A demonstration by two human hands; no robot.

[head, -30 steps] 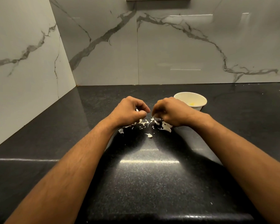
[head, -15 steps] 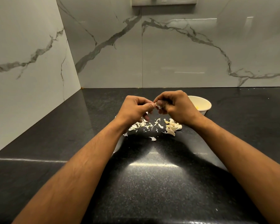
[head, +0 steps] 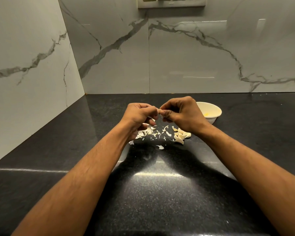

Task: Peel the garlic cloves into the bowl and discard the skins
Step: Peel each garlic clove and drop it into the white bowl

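Note:
My left hand (head: 140,114) and my right hand (head: 180,113) are raised a little above the black counter, fingertips meeting. Between them they pinch a small pale garlic clove (head: 160,111), mostly hidden by the fingers. Below the hands lies a scatter of white garlic skins (head: 148,132). A small heap of garlic cloves (head: 180,135) sits under my right wrist. A white bowl (head: 211,111) stands just right of my right hand, with something yellow inside; my hand hides its left part.
The black speckled counter (head: 160,193) runs into a corner of grey-veined marble walls on the left and behind. A switch plate (head: 171,2) is on the back wall above. A few skin flakes (head: 160,147) lie nearer to me.
Both hands have lifted off the counter and come together, fingertips now meeting around the clove. The heap of cloves under my right hand has come into view.

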